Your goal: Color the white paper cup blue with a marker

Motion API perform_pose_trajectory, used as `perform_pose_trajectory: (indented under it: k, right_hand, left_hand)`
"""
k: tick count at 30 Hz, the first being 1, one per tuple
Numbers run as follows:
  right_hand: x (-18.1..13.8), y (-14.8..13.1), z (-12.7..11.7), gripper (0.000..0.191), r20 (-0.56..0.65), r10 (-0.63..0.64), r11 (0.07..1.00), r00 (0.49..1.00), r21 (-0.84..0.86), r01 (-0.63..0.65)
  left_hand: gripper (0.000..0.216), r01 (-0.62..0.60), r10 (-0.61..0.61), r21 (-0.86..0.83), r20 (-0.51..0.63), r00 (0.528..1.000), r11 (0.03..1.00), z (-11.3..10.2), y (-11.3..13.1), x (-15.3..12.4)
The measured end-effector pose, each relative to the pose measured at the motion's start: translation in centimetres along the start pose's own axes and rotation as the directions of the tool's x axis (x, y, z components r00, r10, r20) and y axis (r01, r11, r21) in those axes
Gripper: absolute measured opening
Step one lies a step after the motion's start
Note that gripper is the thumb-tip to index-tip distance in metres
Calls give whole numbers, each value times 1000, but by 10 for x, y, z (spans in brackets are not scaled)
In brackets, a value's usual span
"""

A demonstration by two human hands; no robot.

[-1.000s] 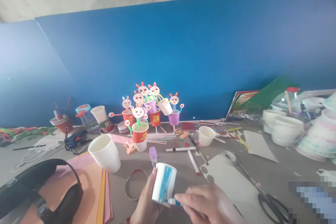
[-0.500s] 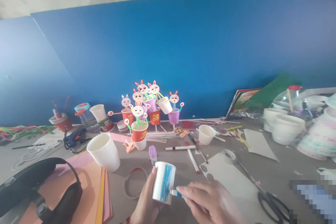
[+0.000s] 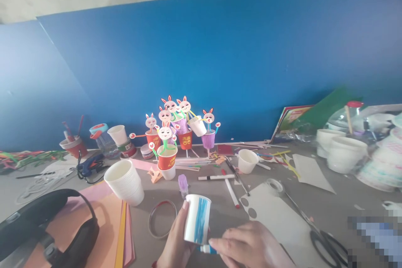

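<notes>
A white paper cup (image 3: pixel 190 220) with blue streaks coloured down its side is tilted in my left hand (image 3: pixel 176 238), which is closed around it. My right hand (image 3: pixel 248 243) pinches a blue marker (image 3: pixel 209 249), its tip end beside the lower edge of the cup. I cannot tell whether the tip touches the cup. Just behind the cup lies a small purple object (image 3: pixel 183 185). To the left of my left hand is a roll of tape (image 3: pixel 162 219).
Paper-cup rabbit figures (image 3: pixel 166 157) stand at the back. A stack of white cups (image 3: pixel 124 182), coloured paper (image 3: pixel 106 213) and black headphones (image 3: pixel 47 234) occupy the left. Scissors (image 3: pixel 328 243), white paper (image 3: pixel 276 209) and markers (image 3: pixel 231 192) lie to the right.
My right hand has moved slightly down with the marker, from the blue streaks to the cup's lower edge. The cup has shifted very little in my left hand.
</notes>
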State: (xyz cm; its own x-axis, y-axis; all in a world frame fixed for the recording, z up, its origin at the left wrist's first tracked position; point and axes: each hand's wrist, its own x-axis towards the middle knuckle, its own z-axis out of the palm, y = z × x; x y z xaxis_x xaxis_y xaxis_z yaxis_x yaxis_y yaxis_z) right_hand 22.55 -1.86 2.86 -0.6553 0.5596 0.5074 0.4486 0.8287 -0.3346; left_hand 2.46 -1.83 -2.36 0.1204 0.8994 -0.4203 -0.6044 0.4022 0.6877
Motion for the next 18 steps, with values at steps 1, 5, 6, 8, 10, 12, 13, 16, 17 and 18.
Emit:
perform_pose_trajectory:
  k: [1, 5, 6, 8, 10, 12, 13, 16, 17, 18]
  right_hand:
    - [0, 0, -1, 28, -7, 9, 1000, 1000, -1, -9]
    - [2, -3, -2, 31, -47, 54, 998, 997, -15, -55]
    - [2, -3, -3, 30, -27, 38, 999, 999, -9, -38]
    - [2, -4, -3, 27, 25, 14, 1000, 1000, 2, -14]
    - [2, -3, -3, 26, 58, 1, 1000, 998, 18, -3]
    - [1, -2, -3, 28, 33, 21, 1000, 999, 14, -21]
    - [1, -1, -3, 29, 16, 33, 999, 999, 8, -33]
    - [0, 0, -4, 26, 30, 34, 999, 999, 6, -34]
    - [0, 0, -4, 25, 50, 25, 1000, 998, 10, -26]
    - [0, 0, -4, 25, 62, 18, 1000, 998, 11, -19]
  left_hand:
    - [54, 0, 0, 1, -6, 1000, 1000, 1, 1, -1]
    - [49, 0, 0, -4, -24, 1000, 1000, 2, 2, -4]
    - [50, 0, 0, 12, -15, 1000, 1000, 1, 2, -4]
    - [52, 6, -7, 49, 8, 1000, 999, -1, 1, -4]
    - [54, 6, -6, 53, 13, 1000, 999, -3, 0, -3]
    - [51, -10, 10, 19, 5, 1000, 1000, -5, -2, -2]
    - [50, -18, 18, 2, -5, 1000, 1000, -6, -2, -2]
    - [51, -13, 13, 13, -27, 1000, 1000, -7, -3, -1]
    - [53, -3, 4, 22, -30, 1000, 1000, -6, -3, -1]
    - [54, 5, -4, 25, -33, 999, 1000, -6, -2, -1]
